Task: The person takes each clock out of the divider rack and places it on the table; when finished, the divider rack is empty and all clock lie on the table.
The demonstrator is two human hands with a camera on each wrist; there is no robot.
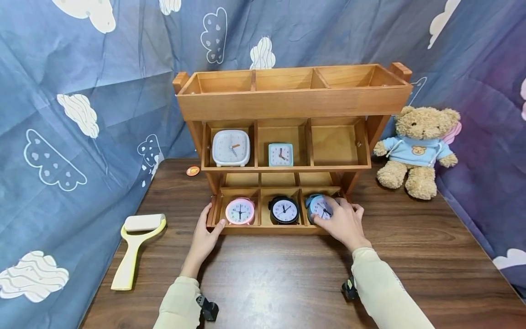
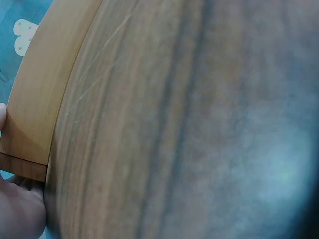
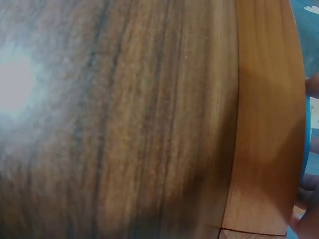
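1. Nearest, dark wooden tabletop (image 1: 271, 278) spreads between the two forearms up to the front board; more of it extends from the right arm to the table's slanting right edge.
2. The left hand (image 1: 205, 237) clasps the left front corner of the wooden shelf (image 1: 293, 101), thumb over the front rim, fingers along the outer end. The left wrist view shows the seam at this corner close up, which the head view leaves too small to read.
3. The right hand (image 1: 343, 221) is clamped on the blue clock (image 1: 318, 208), thumb and fingers round its casing. That clock sits in the bottom tier's right compartment, beside the end wall. It is round, without a clear long axis; its dial faces the person, and its top leans left. The right wrist view shows just a blue rim above the front board; only the head view shows the dial.
4. Left of it, past dividers, the black clock (image 1: 284, 210) and pink clock (image 1: 240, 211) face forward. The tier's long axis runs left to right.
5. Higher and farther back, the white clock (image 1: 231, 148) and mint clock (image 1: 281, 155) occupy the middle tier's left and centre compartments.
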